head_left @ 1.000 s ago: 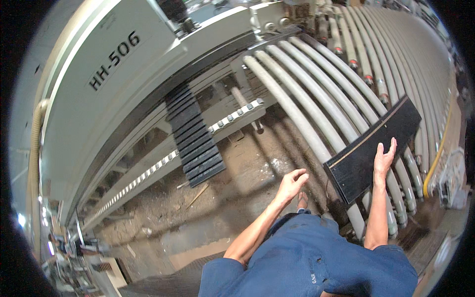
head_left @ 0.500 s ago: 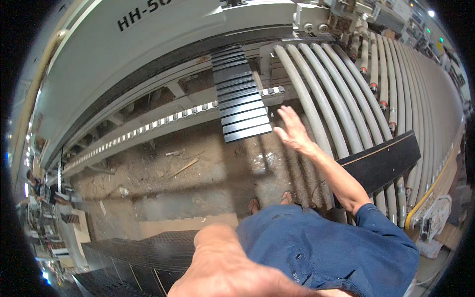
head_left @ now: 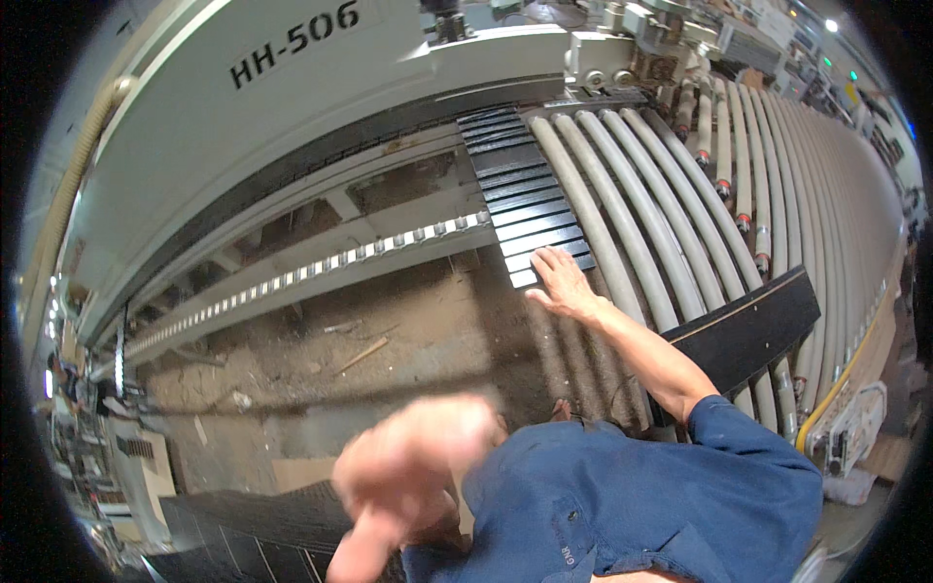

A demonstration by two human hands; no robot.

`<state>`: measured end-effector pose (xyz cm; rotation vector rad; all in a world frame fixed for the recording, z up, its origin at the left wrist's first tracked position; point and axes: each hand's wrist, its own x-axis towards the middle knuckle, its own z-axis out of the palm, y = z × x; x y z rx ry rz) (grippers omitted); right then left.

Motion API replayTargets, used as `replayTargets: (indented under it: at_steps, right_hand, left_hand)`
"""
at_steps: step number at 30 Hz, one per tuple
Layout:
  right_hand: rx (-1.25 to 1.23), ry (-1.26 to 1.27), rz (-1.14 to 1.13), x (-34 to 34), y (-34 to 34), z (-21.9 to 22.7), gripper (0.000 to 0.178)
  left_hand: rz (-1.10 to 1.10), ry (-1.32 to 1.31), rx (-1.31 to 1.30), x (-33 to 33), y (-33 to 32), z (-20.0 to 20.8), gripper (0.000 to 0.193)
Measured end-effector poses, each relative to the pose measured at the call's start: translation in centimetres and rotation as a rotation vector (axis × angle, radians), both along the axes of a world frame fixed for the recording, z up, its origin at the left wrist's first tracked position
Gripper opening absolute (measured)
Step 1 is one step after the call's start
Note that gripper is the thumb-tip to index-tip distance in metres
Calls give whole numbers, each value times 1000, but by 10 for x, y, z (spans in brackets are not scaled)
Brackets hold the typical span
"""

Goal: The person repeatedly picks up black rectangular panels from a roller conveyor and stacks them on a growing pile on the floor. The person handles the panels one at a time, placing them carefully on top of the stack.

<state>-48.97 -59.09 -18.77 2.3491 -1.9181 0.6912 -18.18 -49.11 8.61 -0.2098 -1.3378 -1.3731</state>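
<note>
A row of glossy black slats, lying side by side like a ribbed panel, spans from the machine to its near end beside the grey rollers. My right hand is at that near end, fingers stretched out over the last slats and the thumb apart. It seems to touch them, but grips nothing. My left hand is raised low in the view, in front of my blue shirt. Motion blurs it, so its fingers cannot be made out clearly, and no held thing shows there.
Long grey rollers run along the right, with a black board lying across them. A large pale machine fills the far left, above a toothed conveyor chain. Black panels are stacked at lower left. Scraps litter the floor.
The black slats have shifted right, up against the rollers. My right hand has come onto their near end. My left hand has risen and moved away from the lower edge.
</note>
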Motion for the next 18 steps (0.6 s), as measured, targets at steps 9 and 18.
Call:
replayTargets:
  at_steps: [9, 18]
  right_hand:
    - [-36, -49, -48, -101, 20, 1, 70]
    - [147, -59, -167, -178, 46, 0, 75]
  left_hand:
    - [330, -1033, 860, 17, -31, -302, 42]
    - [274, -1435, 1041, 65, 32, -428, 38]
